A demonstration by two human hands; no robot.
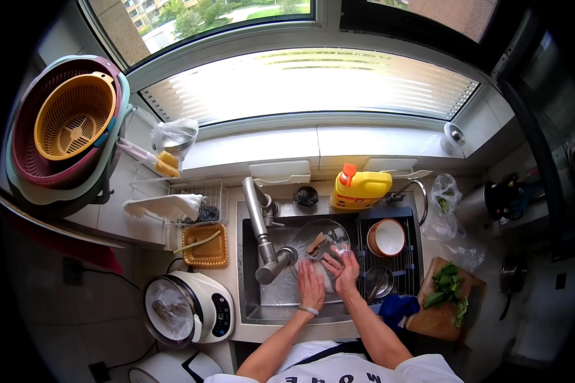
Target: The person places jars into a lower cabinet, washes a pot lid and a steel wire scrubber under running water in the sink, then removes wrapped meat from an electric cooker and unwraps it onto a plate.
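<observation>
Both my hands are low in the sink (252,309), by the near side of a clear glass bowl (329,226). My left hand (311,285) lies with fingers stretched forward, palm down, near the tap head (276,267). My right hand (344,273) is turned partly palm up, its fingers spread apart at the bowl's right side. I see nothing gripped in either hand. A pale, whitish patch shows between them; I cannot tell what it is. Brown pieces (315,243) lie in the bowl, too small to name.
Right of the bowl, a brown-and-white pot (388,238) sits on a rack. Behind stands a yellow jug (361,189). Green leaves (447,285) lie on a cutting board (431,319) beside a blue cloth (399,309). Leftward are a golden basket (206,246) and white cooker (204,293).
</observation>
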